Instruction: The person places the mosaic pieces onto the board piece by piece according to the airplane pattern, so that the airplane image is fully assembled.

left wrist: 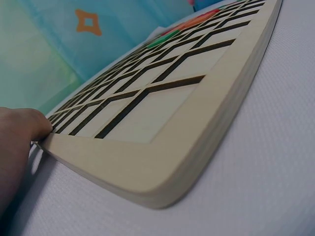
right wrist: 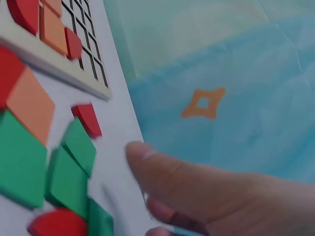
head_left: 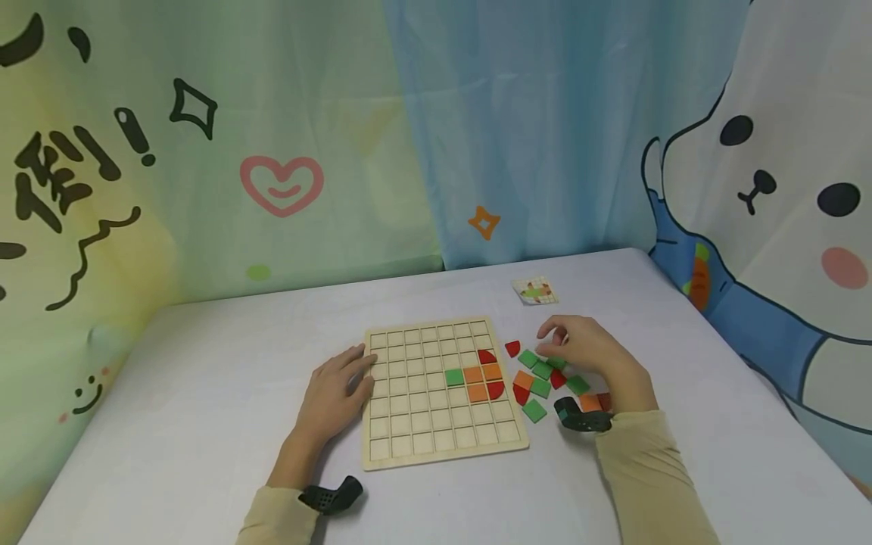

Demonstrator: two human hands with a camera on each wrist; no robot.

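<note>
The tiles (head_left: pixel 540 388) lie loose just right of the board (head_left: pixel 418 405), six more sitting in its right-hand cells; they should be light, stiff and perhaps slick, best pinched by opposite edges; they look thin, the green and orange ones square, the red ones curved along one side; the right hand (head_left: pixel 586 347) hangs over the loose ones, fingers loosely bent, nothing seen in its grasp; the left hand (head_left: pixel 337 390) rests relaxed fingers on the board's left edge; a card (head_left: pixel 534 291) lies beyond its far right corner.
</note>
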